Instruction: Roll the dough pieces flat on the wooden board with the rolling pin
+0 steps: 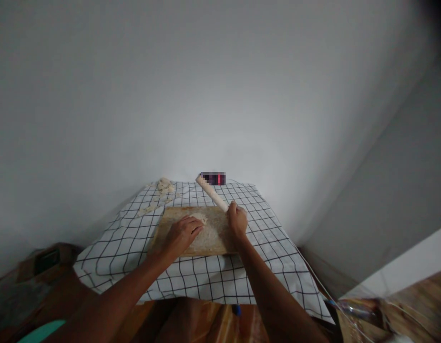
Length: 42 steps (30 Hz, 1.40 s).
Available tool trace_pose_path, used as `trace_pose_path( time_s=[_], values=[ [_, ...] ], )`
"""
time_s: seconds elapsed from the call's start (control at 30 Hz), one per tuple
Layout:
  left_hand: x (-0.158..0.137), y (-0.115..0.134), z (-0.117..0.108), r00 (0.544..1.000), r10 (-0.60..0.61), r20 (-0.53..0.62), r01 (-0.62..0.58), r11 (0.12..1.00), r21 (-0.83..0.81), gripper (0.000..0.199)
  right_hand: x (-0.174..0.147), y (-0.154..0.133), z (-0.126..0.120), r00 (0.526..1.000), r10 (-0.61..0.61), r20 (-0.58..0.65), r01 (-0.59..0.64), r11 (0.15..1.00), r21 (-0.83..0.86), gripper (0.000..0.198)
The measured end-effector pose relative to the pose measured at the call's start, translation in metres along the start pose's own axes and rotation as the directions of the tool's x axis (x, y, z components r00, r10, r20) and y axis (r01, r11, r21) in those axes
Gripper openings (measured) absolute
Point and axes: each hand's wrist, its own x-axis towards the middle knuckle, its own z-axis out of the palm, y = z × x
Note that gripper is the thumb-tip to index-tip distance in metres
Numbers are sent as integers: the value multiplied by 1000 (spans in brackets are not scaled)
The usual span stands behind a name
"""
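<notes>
A wooden board [215,243] lies on the checked tablecloth, its surface dusted with pale, flour-like powder. On the board is a flat piece of dough [199,217], partly covered by my left hand [185,230]. That hand lies palm down with its fingers stretched out over the dough. My right hand [237,220] is wrapped around the near end of a pale rolling pin [213,194] at the board's right side. The pin slants up and away to the left, its far end raised toward the back of the table.
A white tablecloth with dark checks [273,243] covers the table, which meets a plain wall. Crumpled dough [165,186] and scraps [147,209] lie at the back left. A dark blurred-out object [217,179] stands at the back edge. A cardboard box [50,262] sits low left.
</notes>
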Motion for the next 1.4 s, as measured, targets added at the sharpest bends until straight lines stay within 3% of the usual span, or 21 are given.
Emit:
trace_pose_path(
  time_s=[0.13, 0.27, 0.4, 0.6, 0.73, 0.83, 0.9, 0.97, 1.03, 1.1, 1.23, 1.4],
  values=[
    [2, -3, -4, 997, 65, 38, -64, 997, -36, 26, -1, -1, 1, 999, -20, -39, 19, 1000, -7, 71],
    [8, -2, -13, 998, -66, 10, 66, 989, -135, 29, -1, -1, 2, 997, -22, -73, 21, 1000, -9, 71],
    [24, 5, -17, 980, -193, 59, 198, 974, -109, 22, 3, 2, 3, 997, -9, -79, 9, 1000, -5, 70],
    [36, 14, -12, 980, -193, 57, 196, 978, -71, 18, 6, 8, 3, 996, -53, -74, 49, 997, -57, 70],
    [24, 9, -38, 973, -219, 68, 229, 952, -204, 27, 3, 5, 3, 996, -71, -49, 63, 986, -154, 73],
    [22, 3, -79, 964, -243, -110, 207, 941, -267, 40, 1, -5, 4, 993, -118, 29, 121, 952, -281, 71],
    [30, 0, -103, 938, -220, -268, 166, 963, -210, 46, 1, -13, 5, 983, -154, 99, 180, 910, -373, 67],
    [43, -4, -112, 936, -162, -314, 131, 984, -118, 45, 1, -21, 5, 971, -180, 156, 232, 862, -451, 64],
    [54, -10, -103, 966, -136, -221, 132, 991, -33, 43, 0, -27, 6, 957, -206, 206, 284, 813, -507, 59],
    [57, -19, -79, 979, -197, -57, 200, 978, 53, 44, -2, -30, 8, 939, -237, 249, 337, 770, -541, 53],
    [58, -42, -29, 947, -298, 119, 255, 925, 283, 60, 2, -26, 15, 902, -331, 278, 432, 690, -580, 42],
    [81, -65, -13, 898, -374, 233, 291, 900, 324, 63, 20, -23, 23, 905, -298, 303, 424, 664, -615, 44]
  ],
)
